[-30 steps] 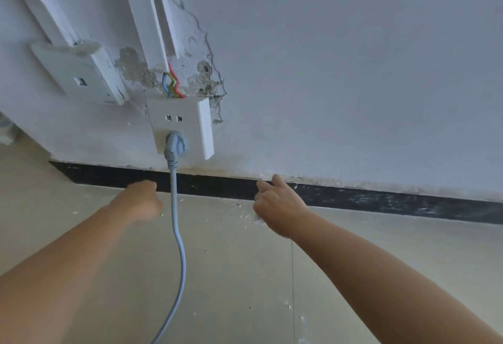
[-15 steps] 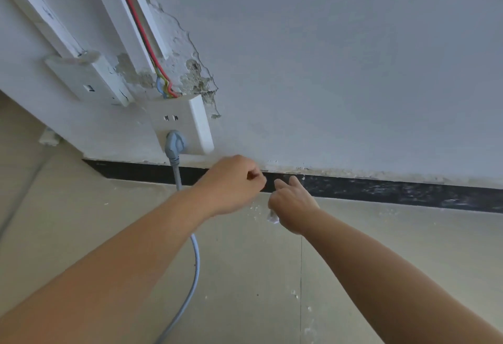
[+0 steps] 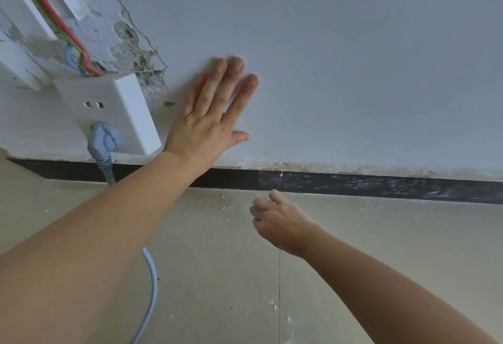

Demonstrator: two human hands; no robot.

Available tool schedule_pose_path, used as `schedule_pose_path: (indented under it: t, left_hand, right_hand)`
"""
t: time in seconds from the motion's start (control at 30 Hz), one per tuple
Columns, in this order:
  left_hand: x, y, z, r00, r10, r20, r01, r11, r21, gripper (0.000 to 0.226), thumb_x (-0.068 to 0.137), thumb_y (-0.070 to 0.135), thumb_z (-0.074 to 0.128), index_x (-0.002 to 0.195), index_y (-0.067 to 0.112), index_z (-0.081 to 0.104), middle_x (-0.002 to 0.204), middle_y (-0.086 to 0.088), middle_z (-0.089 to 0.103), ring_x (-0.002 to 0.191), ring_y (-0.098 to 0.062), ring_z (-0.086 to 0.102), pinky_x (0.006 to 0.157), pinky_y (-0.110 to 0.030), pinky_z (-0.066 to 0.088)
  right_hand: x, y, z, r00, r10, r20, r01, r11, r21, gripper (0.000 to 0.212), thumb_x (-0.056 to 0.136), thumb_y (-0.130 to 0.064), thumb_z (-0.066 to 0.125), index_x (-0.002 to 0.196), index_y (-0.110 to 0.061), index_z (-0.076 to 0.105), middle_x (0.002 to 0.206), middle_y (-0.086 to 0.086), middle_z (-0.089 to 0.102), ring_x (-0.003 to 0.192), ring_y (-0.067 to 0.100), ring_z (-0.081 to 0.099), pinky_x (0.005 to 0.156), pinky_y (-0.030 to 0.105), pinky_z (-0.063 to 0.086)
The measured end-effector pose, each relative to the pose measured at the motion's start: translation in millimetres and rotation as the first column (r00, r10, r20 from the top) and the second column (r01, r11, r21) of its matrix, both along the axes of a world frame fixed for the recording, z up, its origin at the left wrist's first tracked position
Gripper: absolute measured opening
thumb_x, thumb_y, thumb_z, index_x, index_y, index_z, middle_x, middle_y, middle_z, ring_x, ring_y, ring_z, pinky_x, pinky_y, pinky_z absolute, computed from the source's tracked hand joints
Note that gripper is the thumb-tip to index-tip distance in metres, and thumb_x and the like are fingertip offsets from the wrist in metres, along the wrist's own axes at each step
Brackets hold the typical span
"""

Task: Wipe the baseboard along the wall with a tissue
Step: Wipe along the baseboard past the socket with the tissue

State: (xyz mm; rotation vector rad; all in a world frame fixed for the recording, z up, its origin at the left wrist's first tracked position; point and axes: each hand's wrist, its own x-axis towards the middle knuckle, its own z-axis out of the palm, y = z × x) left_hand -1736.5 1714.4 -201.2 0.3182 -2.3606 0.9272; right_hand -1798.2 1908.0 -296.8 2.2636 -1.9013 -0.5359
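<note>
One black baseboard (image 3: pixel 381 187), white-streaked rightward | left hand (image 3: pixel 209 123) flat on wall (image 3: pixel 353 71) | right hand (image 3: pixel 277 224) curled, contents unclear

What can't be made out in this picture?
All in the head view:
Tissue: not plainly visible; the curled fingers of the right hand would hide it.
Baseboard: a stretch is covered by the left forearm.
Grey cable: the far end is cut off by the bottom edge.
Coloured wires: the source is cut off by the top edge.

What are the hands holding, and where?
Left hand lies flat on the wall, holding nothing. Right hand is curled, maybe round a tissue; it cannot be told.
</note>
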Motion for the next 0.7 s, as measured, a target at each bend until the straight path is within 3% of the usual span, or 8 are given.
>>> schedule_pose_path:
  t: [0.1,0.2,0.33,0.43,0.6,0.7]
  left_hand:
    - [-5.8,-0.7,-5.5,0.999,0.024,-0.048,-0.026,0.998,-0.055,0.121,0.076,0.077,0.05,0.151,0.007,-0.014,0.152,-0.019,-0.032,0.142,-0.031,-0.028,0.117,-0.043,-0.002]
    - [-10.0,-4.5,-7.2,0.997,-0.033,-0.075,0.032,0.999,-0.011,0.12,0.078,0.078,0.048,0.15,0.009,-0.017,0.152,-0.016,-0.033,0.141,-0.028,-0.029,0.117,-0.042,-0.01]
    - [-11.7,-6.5,-10.1,0.992,-0.079,-0.096,0.08,0.997,0.0,0.117,0.079,0.077,0.047,0.15,0.01,-0.019,0.152,-0.013,-0.034,0.141,-0.026,-0.03,0.117,-0.041,-0.011]
    - [-10.8,-6.4,-8.2,0.993,-0.074,-0.096,0.076,0.997,0.016,0.118,0.079,0.077,0.046,0.149,0.011,-0.021,0.15,-0.013,-0.038,0.14,-0.026,-0.033,0.116,-0.04,-0.014]
    - [-10.7,-5.6,-9.2,0.995,-0.056,-0.084,0.057,0.998,0.005,0.12,0.078,0.078,0.045,0.148,0.008,-0.023,0.147,-0.015,-0.04,0.138,-0.029,-0.036,0.115,-0.042,-0.016]
    - [-11.8,-4.7,-8.6,0.995,-0.056,-0.083,0.056,0.998,-0.002,0.122,0.077,0.078,0.047,0.148,0.008,-0.022,0.147,-0.016,-0.04,0.137,-0.029,-0.036,0.114,-0.043,-0.017]
  right_hand:
    - [-5.3,-26.5,6.9,0.99,0.092,-0.105,-0.103,0.989,-0.103,0.016,0.079,-0.019,0.059,0.067,-0.024,0.069,0.075,-0.008,0.061,0.087,0.016,0.05,0.077,0.031,0.04]
    - [-14.9,-48.6,10.8,0.966,0.153,-0.206,-0.174,0.981,-0.089,0.014,0.08,-0.024,0.058,0.077,-0.028,0.072,0.086,-0.01,0.064,0.096,0.015,0.052,0.082,0.031,0.042]
    - [-38.4,-39.6,8.4,0.947,0.135,-0.292,-0.169,0.981,-0.095,0.012,0.076,-0.02,0.061,0.078,-0.025,0.073,0.094,-0.007,0.064,0.103,0.016,0.047,0.083,0.033,0.038]
    - [-56.1,-10.0,2.7,0.94,0.071,-0.333,-0.11,0.989,-0.102,0.009,0.072,-0.016,0.064,0.069,-0.02,0.072,0.087,-0.005,0.063,0.097,0.02,0.039,0.08,0.034,0.033]
    - [-45.6,13.4,7.2,0.97,-0.115,-0.215,0.111,0.993,-0.029,0.009,0.064,-0.017,0.073,0.056,-0.018,0.068,0.063,-0.004,0.06,0.082,0.019,0.052,0.071,0.032,0.041]
    - [-17.7,-2.4,9.5,0.993,-0.047,-0.11,0.04,0.997,-0.066,0.009,0.069,-0.02,0.067,0.059,-0.02,0.069,0.063,-0.005,0.059,0.082,0.018,0.054,0.073,0.033,0.044]
